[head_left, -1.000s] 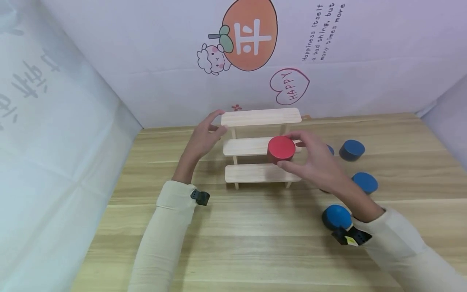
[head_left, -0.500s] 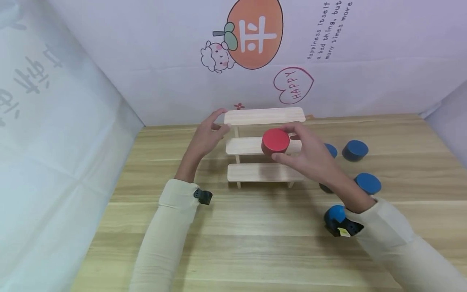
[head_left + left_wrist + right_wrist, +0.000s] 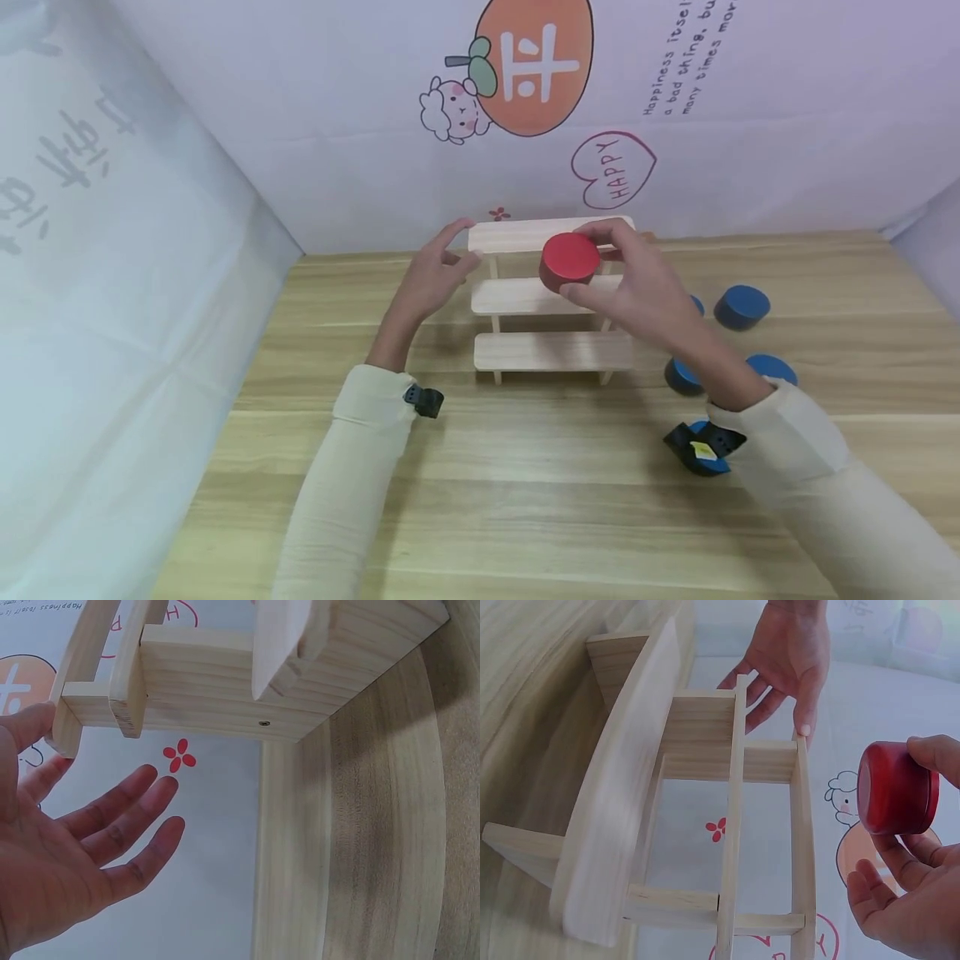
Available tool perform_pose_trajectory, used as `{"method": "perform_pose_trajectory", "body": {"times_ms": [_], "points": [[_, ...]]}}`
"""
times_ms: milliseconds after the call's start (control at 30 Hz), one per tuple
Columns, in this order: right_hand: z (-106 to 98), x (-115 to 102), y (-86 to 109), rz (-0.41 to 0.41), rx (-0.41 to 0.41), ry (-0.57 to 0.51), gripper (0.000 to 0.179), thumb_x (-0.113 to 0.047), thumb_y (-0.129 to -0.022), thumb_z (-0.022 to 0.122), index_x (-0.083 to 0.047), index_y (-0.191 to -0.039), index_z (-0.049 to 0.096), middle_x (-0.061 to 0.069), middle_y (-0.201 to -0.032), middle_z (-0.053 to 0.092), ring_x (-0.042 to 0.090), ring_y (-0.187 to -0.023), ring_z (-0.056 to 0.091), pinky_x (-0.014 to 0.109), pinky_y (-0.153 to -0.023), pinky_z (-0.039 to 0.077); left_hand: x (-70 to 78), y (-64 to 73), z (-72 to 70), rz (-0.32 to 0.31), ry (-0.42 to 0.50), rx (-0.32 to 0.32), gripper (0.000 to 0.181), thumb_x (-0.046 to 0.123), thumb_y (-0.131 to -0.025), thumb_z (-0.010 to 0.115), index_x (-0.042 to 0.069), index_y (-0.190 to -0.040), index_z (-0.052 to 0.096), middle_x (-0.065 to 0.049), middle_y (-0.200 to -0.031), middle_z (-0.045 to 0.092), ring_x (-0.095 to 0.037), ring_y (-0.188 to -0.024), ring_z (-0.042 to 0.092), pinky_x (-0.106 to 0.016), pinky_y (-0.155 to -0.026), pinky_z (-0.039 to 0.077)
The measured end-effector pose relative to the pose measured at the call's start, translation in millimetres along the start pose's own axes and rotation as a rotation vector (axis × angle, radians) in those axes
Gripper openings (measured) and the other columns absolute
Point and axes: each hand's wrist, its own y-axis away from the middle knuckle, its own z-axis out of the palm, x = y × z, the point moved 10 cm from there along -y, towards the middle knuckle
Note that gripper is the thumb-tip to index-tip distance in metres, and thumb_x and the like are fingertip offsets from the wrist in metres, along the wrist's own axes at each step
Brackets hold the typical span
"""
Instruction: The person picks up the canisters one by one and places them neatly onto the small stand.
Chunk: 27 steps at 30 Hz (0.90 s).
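A three-tier wooden display stand (image 3: pixel 555 352) stands against the back wall. At the left end of its top board, my left hand (image 3: pixel 435 275) pinches the board between thumb and forefinger; in the left wrist view the other fingers (image 3: pixel 127 825) spread loosely below. Between thumb and fingers, my right hand (image 3: pixel 637 287) grips a round red tin (image 3: pixel 570 260), shiny and lidded in the right wrist view (image 3: pixel 896 787). In the head view the tin hangs in front of the top and middle boards; the right wrist view shows it apart from the top board.
Several round blue tins lie right of the stand, among them one at the back (image 3: pixel 742 307) and one beside the right forearm (image 3: pixel 683 377). The right wrist and its strap partly cover others. A printed white cloth (image 3: pixel 360 150) hangs behind the wooden table (image 3: pixel 480 500).
The right hand has lifted the red tin from before the lower boards up to the height of the top one. The left hand stays at the stand's end. The head view has shifted slightly.
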Motion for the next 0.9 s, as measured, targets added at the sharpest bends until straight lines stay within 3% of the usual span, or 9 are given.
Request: {"method": "perform_pose_trajectory", "body": {"times_ms": [233,500,767,900], "points": [[7.2,-2.9,-12.2,-0.011,0.014,-0.004,0.063,-0.021,-0.085,0.079,-0.003,-0.138,0.050,0.012,-0.133,0.055,0.033,-0.121,0.051,0.055,-0.093,0.047,-1.7,0.3,-1.7,-0.014,0.007,0.004,0.055,0.040,-0.100,0.058,0.035,-0.152,0.040,-0.010,-0.119,0.063,-0.024,-0.090,0.065,-0.044,-0.075,0.051],[10.6,-4.7,-26.0,-0.037,0.059,-0.002,0.063,-0.021,-0.085,0.079,0.000,-0.137,0.051,0.013,-0.130,0.057,0.029,-0.120,0.050,0.050,-0.099,0.043,0.0,-2.9,-0.8,-0.027,0.003,0.019,0.053,0.039,-0.100,0.058,0.035,-0.150,0.042,-0.007,-0.128,0.061,-0.022,-0.088,0.066,-0.042,-0.075,0.051],[11.5,-5.0,-40.1,-0.027,0.069,-0.004,0.062,-0.023,-0.086,0.078,0.001,-0.136,0.050,0.014,-0.129,0.058,0.029,-0.120,0.051,0.049,-0.103,0.042,-3.9,-2.5,-1.1,-0.054,0.022,0.018,0.052,0.038,-0.100,0.060,0.038,-0.149,0.043,-0.009,-0.120,0.065,-0.023,-0.087,0.066,-0.042,-0.073,0.050],[15.4,-4.0,-47.1,-0.012,0.060,-0.017,0.061,-0.023,-0.086,0.078,0.000,-0.136,0.050,0.013,-0.128,0.059,0.027,-0.120,0.052,0.048,-0.102,0.043,-4.0,-2.9,-1.7,-0.044,0.030,0.021,0.052,0.038,-0.099,0.060,0.037,-0.149,0.044,-0.008,-0.124,0.064,-0.023,-0.086,0.066,-0.041,-0.072,0.050]]}}
